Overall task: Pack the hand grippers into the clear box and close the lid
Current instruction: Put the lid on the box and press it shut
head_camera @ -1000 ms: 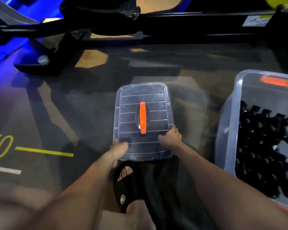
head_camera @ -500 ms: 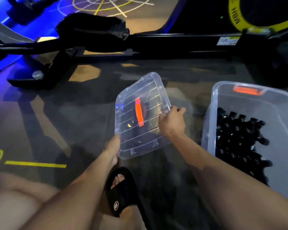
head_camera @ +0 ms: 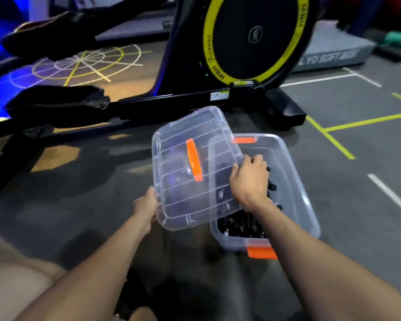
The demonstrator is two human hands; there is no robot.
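While the clear lid [head_camera: 183, 172] is held tilted in the air, its near left corner is gripped by the left hand [head_camera: 146, 205], whose fingers are curled under the rim and largely hidden behind the plastic, with the thumb seen at the edge. From that grip the lid is seen to rise away and to the right, its orange handle [head_camera: 194, 160] lying between the two grips, nearer the right one. The lid's right edge is clasped by the right hand [head_camera: 250, 181], the fingers [head_camera: 256, 158] being bent over the rim. Beneath and just right of this right-hand grip the clear box [head_camera: 294, 181] is set on the grey floor [head_camera: 90, 205], and the lid's right part is overlapped with the box's left wall, though whether the two are touching cannot be told. Black hand grippers [head_camera: 241, 224] are seen heaped inside the box, directly under the right wrist and partly hidden by it. An orange latch [head_camera: 262, 252] is fixed at the box's near end, below the right forearm, and a second orange latch [head_camera: 245, 140] at its far end, beyond the right hand's fingers. Past both grips, an exercise machine [head_camera: 252, 38] with a yellow-ringed black wheel is stood on the floor.
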